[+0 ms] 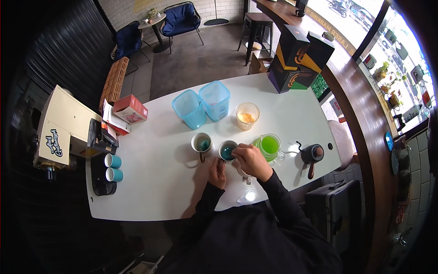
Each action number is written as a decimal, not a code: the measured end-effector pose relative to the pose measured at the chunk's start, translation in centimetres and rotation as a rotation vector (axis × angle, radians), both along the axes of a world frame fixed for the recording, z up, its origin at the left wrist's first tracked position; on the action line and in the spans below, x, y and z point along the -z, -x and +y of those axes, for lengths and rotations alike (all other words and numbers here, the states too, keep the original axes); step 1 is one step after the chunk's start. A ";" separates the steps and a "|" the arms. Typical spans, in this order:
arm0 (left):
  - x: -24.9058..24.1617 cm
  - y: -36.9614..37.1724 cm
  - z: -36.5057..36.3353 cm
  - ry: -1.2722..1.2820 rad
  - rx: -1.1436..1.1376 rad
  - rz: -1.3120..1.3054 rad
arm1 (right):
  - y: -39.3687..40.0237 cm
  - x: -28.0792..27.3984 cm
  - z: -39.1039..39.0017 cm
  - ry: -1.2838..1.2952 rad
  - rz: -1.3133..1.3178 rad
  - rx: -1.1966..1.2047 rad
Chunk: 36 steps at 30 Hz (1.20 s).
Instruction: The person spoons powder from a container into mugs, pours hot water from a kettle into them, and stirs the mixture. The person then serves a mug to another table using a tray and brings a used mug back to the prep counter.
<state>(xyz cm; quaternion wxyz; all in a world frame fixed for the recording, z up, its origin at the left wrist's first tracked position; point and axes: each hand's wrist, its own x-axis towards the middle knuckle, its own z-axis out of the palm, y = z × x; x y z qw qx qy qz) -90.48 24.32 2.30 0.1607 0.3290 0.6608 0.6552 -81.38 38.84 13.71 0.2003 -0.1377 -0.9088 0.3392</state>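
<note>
I see a wide stretch of white worktop (pixel 150 189) between the left hand (pixel 217 174) and the black tray (pixel 99 173) near the left edge. On the right side the room is tighter: the jug (pixel 269 146) with green inside stands just beside the right hand (pixel 252 160), and the kettle (pixel 312 154) is farther off, near the right edge. The middle cup (pixel 224 145) stands between the left cup (pixel 199 138) and the jug. Both forearms reach over the near edge. The left hand's fingers are curled at the middle cup's near side; whether this grip is clamped on the handle, I cannot tell. The right hand bends over the rim, fingertips drawn together; what they pinch, I cannot tell.
</note>
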 end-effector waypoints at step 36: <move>0.1 0.2 -0.2 0.059 0.018 -0.063 | 0.3 0.3 0.0 0.012 0.092 0.053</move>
